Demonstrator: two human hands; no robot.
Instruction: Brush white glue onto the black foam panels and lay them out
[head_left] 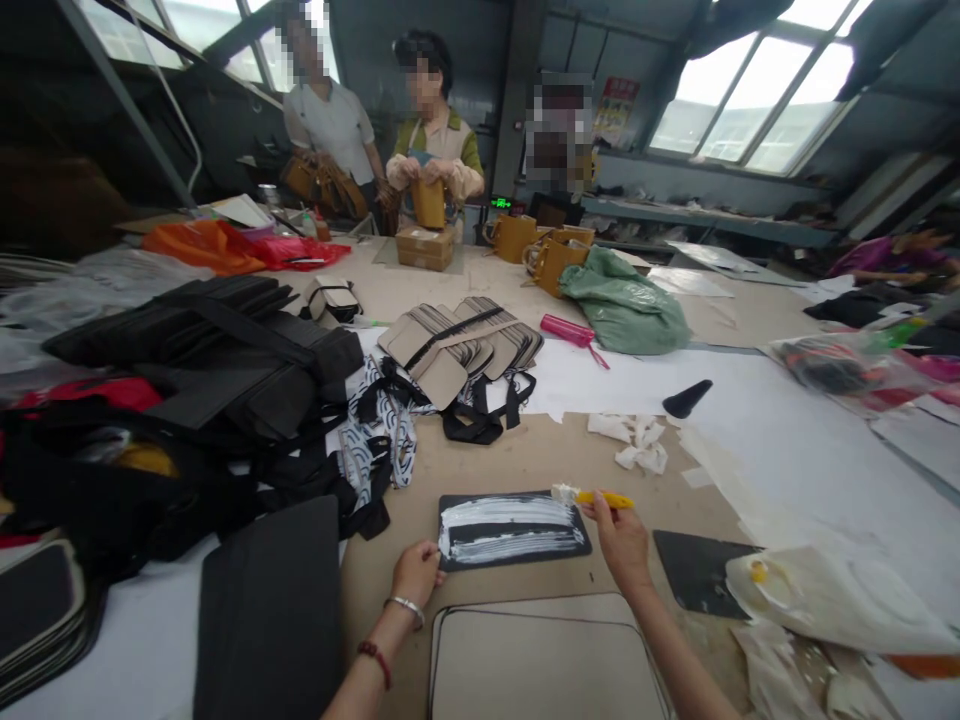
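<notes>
A black rectangular panel lies flat on the brown work surface, with white paste spread over it in long streaks. At its lower left corner my left hand is closed, thumb and fingertips pinching the edge. My right hand grips the yellow handle of a brush. The bristles, coated in white paste, are at the panel's upper right corner. Between my forearms sits a stack of beige panels with dark edges. Right of my right hand, a whitish plastic bag partly covers another dark panel.
Black bags and straps pile up at left, near a large black sheet. Strapped beige panels, crumpled white scraps and a green sack lie ahead. Across the table a person handles a mustard-coloured bag; other people are nearby.
</notes>
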